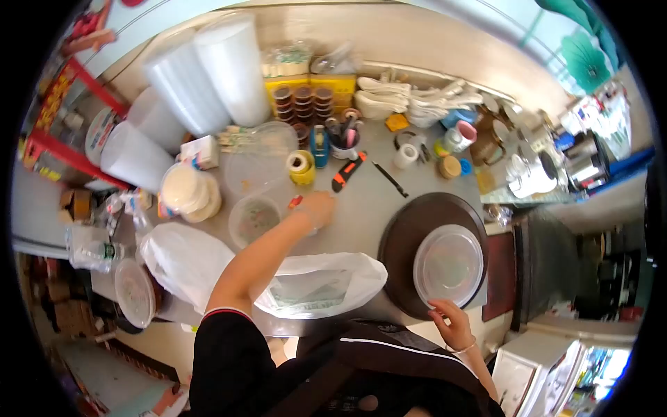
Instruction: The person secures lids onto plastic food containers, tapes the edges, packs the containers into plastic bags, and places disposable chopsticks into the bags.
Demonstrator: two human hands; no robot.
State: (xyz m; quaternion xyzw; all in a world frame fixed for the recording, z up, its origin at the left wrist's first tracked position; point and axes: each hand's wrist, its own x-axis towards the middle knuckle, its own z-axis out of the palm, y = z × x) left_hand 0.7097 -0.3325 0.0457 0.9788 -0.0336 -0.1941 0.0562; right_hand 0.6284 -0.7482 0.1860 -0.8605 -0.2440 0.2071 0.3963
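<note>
My left hand point(318, 210) reaches over the grey table, its fingers curled down and blurred; what they hold, if anything, is hidden. A small red object point(296, 201) lies beside it. Just left of my wrist stands a clear round plastic container point(256, 221) with greenish bits inside. Below that forearm, an opened white plastic bag point(361, 278) lies on the front edge. My right hand point(450, 324) is at the near rim of a lidded clear plastic bowl point(450, 263), fingers bent and apart. This bowl sits on a dark round tray point(397, 243).
An orange-black box cutter point(349, 172), a black pen-like stick point(390, 178) and a yellow tape roll point(301, 167) lie beyond my left hand. Tall stacks of plastic containers point(231, 69) stand back left. Wrapped white spoons point(382, 97) line the wall. Another lidded bowl point(136, 293) stands left.
</note>
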